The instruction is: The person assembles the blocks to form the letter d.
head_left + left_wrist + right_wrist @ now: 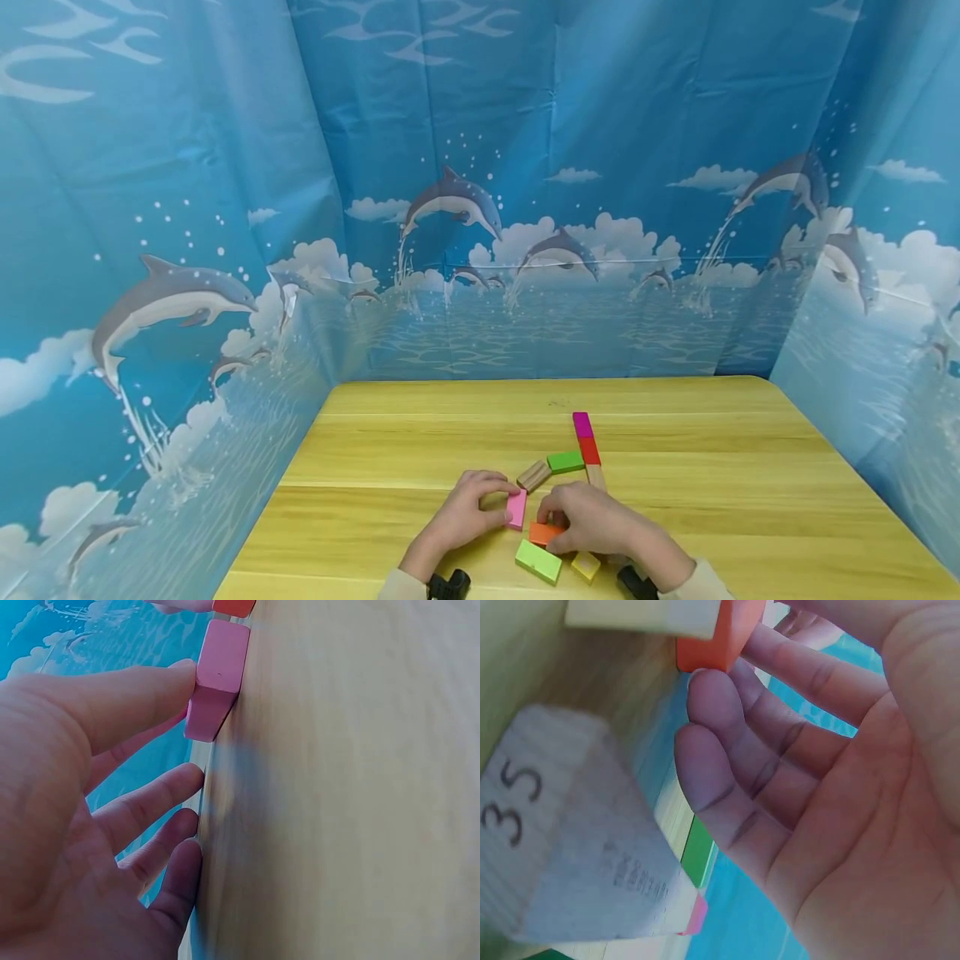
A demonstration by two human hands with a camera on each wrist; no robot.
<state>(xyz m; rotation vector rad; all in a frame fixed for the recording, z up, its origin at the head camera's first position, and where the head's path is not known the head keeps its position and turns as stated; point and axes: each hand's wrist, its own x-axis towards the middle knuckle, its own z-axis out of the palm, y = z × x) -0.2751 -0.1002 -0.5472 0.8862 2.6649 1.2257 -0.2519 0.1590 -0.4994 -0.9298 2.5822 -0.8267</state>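
Pinching two blocks [517,509] [542,533] are two hands [468,510] [592,515], one each.

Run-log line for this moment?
left hand: pinches pink rectangular wooden block | right hand: holds orange rectangular wooden block | lime-green rectangular wooden block: on yellow wooden table

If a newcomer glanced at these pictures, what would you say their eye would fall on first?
Probably the blue, dolphin-printed sheeting that hangs behind and on both sides of the yellow wooden table. After that, likely the left hand pinching a pink rectangular block on the table's near side and, right of it, the right hand pinching an orange rectangular block.
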